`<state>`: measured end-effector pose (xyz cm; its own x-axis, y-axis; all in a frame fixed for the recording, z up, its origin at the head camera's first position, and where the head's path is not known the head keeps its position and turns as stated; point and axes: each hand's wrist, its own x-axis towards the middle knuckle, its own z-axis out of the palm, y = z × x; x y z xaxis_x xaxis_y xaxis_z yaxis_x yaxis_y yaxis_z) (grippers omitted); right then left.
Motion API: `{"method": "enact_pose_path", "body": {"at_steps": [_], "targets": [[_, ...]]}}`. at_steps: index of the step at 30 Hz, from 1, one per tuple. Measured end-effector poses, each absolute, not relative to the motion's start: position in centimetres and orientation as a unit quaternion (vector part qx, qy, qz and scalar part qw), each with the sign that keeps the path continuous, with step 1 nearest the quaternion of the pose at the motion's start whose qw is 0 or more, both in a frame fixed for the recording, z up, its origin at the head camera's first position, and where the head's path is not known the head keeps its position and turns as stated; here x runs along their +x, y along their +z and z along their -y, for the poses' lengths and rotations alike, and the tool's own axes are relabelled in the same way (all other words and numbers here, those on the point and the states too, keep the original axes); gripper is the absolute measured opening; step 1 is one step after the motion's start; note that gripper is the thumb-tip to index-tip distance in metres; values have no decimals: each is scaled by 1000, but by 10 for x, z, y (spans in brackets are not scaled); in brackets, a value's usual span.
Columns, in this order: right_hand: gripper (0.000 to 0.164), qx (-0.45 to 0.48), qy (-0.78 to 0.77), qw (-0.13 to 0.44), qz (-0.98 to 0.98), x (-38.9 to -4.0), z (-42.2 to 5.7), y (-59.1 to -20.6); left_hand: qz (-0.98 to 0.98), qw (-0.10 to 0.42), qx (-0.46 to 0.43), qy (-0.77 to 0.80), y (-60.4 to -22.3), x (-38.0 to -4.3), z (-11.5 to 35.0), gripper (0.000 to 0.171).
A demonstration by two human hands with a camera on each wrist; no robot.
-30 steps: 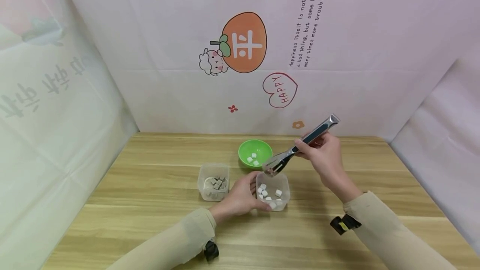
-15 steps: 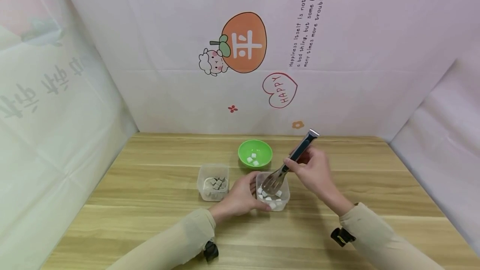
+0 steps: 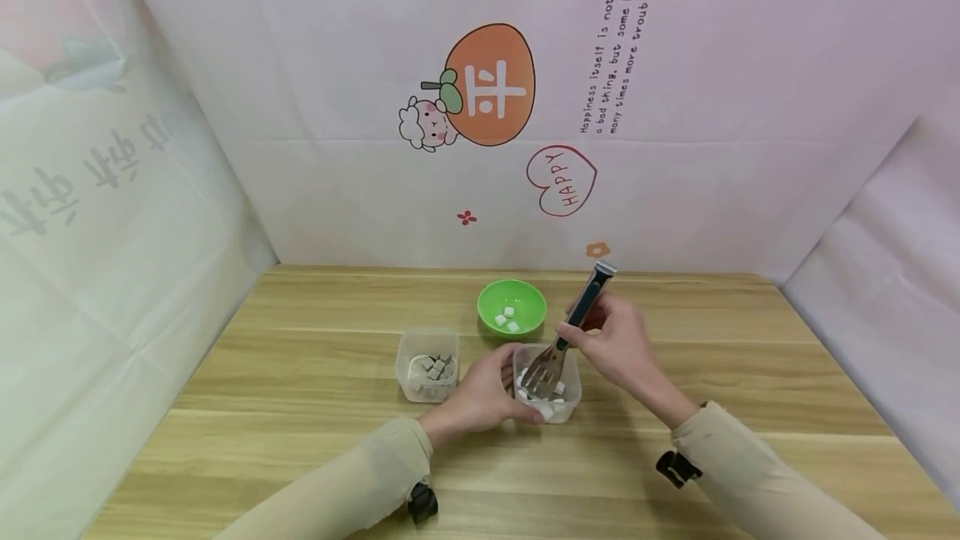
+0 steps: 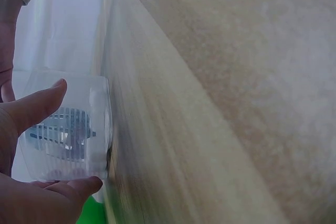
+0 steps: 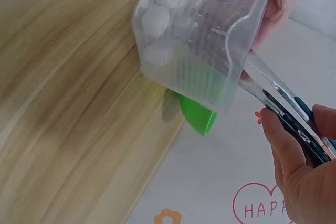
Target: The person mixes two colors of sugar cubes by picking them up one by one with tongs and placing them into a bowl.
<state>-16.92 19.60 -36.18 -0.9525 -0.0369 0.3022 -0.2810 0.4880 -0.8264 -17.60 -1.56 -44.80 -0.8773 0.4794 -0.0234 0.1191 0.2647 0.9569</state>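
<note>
My left hand (image 3: 480, 397) holds a clear plastic container (image 3: 573, 400) by its left side, with thumb and fingers spread round the wall in the left wrist view. White cubes (image 3: 560, 388) lie in the bottom of it. My right hand (image 3: 617, 344) grips a pair of metal tongs (image 3: 583, 300) with dark handle inlays, between thumb and fingers. The tongs slant down into the container, their slotted heads (image 3: 544, 373) among the cubes. In the right wrist view the two tong arms (image 5: 278, 100) stand slightly apart. Whether a cube is between the heads I cannot tell.
A green bowl (image 3: 534, 305) with 3 white cubes stands just behind the container. To the left is a second clear container (image 3: 405, 348) with several grey cubes (image 3: 435, 368). The wooden table (image 3: 300, 407) ends at a printed cloth backdrop (image 3: 360, 198).
The tongs have come down from above the container's rim into it, turning more upright, and my right hand has moved left and lower. My left hand keeps its hold on the container.
</note>
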Motion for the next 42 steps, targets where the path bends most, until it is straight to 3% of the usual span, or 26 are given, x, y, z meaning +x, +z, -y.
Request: {"method": "enact_pose_path", "body": {"at_steps": [23, 42], "targets": [[19, 100, 476, 96, 868, -176, -194, -357, -781, 156, 192, 573, -446, -175, 16, 103], [19, 105, 472, 117, 868, -174, -201, -353, -777, 160, 184, 581, -446, -174, 15, 105]]}}
